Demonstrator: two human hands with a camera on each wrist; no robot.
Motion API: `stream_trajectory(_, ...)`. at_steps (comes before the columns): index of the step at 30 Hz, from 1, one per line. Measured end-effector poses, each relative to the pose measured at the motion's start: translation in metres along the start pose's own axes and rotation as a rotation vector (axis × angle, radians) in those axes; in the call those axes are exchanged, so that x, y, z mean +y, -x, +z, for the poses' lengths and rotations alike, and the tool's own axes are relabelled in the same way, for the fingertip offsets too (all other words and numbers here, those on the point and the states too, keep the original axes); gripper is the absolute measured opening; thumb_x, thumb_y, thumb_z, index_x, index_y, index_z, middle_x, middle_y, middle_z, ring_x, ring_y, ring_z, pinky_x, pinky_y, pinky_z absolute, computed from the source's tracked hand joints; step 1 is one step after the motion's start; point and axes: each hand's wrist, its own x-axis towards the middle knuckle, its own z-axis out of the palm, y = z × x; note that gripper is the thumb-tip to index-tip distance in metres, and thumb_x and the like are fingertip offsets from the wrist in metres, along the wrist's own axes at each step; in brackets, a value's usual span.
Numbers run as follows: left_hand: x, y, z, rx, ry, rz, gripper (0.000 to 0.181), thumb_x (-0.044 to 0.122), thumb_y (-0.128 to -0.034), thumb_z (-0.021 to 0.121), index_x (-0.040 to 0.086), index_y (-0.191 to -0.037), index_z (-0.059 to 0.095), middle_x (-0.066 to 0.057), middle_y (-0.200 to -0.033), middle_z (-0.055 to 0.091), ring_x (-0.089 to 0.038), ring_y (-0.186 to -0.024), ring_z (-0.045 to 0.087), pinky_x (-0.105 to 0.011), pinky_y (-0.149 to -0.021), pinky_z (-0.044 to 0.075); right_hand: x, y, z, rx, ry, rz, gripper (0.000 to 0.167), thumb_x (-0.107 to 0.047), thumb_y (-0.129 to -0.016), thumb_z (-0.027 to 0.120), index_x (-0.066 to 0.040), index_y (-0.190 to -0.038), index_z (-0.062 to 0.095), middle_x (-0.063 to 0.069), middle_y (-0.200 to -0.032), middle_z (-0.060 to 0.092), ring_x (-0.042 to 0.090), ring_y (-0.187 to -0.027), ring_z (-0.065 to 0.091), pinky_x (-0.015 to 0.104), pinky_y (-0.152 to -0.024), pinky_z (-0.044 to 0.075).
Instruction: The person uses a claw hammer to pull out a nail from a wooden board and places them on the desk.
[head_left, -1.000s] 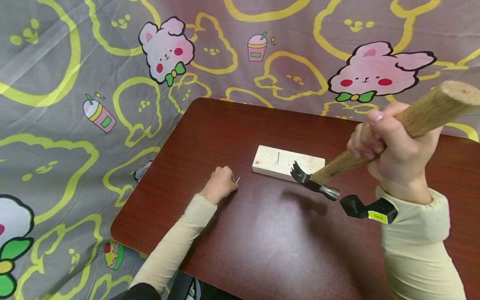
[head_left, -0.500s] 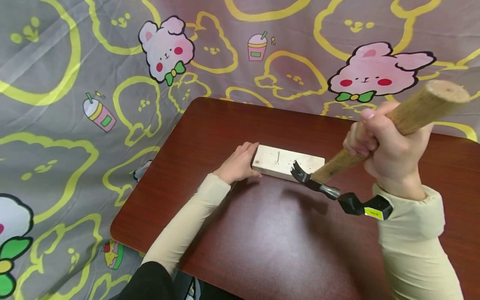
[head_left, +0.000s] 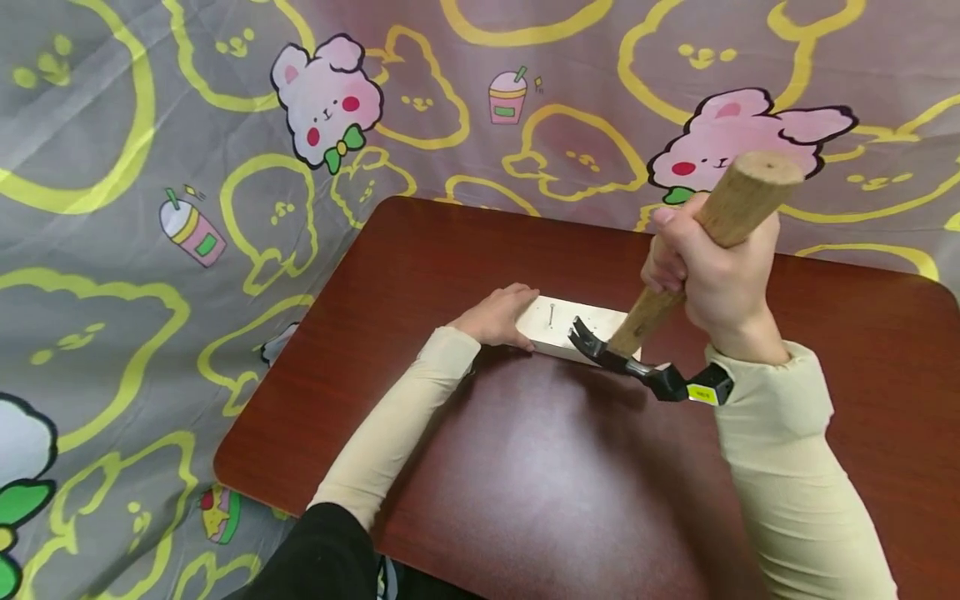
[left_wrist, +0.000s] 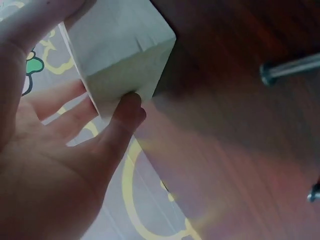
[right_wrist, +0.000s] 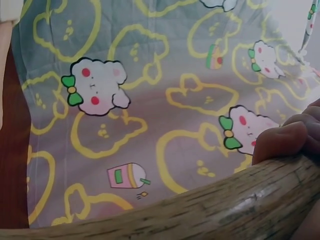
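Observation:
In the head view, a pale wooden block (head_left: 536, 323) lies on the brown table. A nail (head_left: 552, 313) stands upright in its top. My left hand (head_left: 497, 317) holds the block's left end, thumb on the near side and fingers on the far side. The left wrist view shows the thumb (left_wrist: 127, 112) against the block's end (left_wrist: 132, 72). My right hand (head_left: 716, 279) grips a claw hammer by its wooden handle (head_left: 651, 315). The hammer's dark head (head_left: 597, 344) appears over the block's right part and hides some of it. In the right wrist view, the handle (right_wrist: 200, 210) crosses the bottom.
Two headed metal pieces, like nails, show at the left wrist view's right side: an upper one (left_wrist: 292, 68) and a lower one (left_wrist: 315, 193). A patterned cloth (head_left: 420, 75) hangs behind and left of the table (head_left: 525, 467). A black device (head_left: 693, 386) sits at my right wrist.
My left hand has let go of a nail, moved right and taken hold of the block's left end. My right hand has moved left with the hammer.

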Motion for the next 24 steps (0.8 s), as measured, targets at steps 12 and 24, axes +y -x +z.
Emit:
stream_trajectory(12, 0.012, 0.004, 0.007, 0.006, -0.004, 0.070, 0.096, 0.035, -0.0701, 0.085, 0.004, -0.147, 0.038, -0.012, -0.149, 0.043, -0.029, -0.136, 0.043, -0.036, -0.114, 0.033, 0.010, -0.009, 0.000, 0.034, 0.170, 0.110, 0.032, 0.009, -0.084, 0.054, 0.002, -0.056, 0.042, 0.006, -0.040, 0.033, 0.018, -0.033, 0.024, 0.030, -0.030, 0.022)
stream_trajectory(24, 0.015, 0.004, 0.009, 0.025, -0.017, 0.087, 0.095, 0.037, -0.0681, 0.086, 0.004, -0.145, 0.041, -0.011, -0.147, 0.046, -0.027, -0.134, 0.045, -0.035, -0.113, 0.035, 0.023, -0.019, 0.009, 0.019, 0.189, 0.224, 0.030, 0.005, -0.085, 0.058, 0.001, -0.058, 0.046, 0.004, -0.041, 0.034, 0.019, -0.033, 0.025, 0.031, -0.033, 0.022)
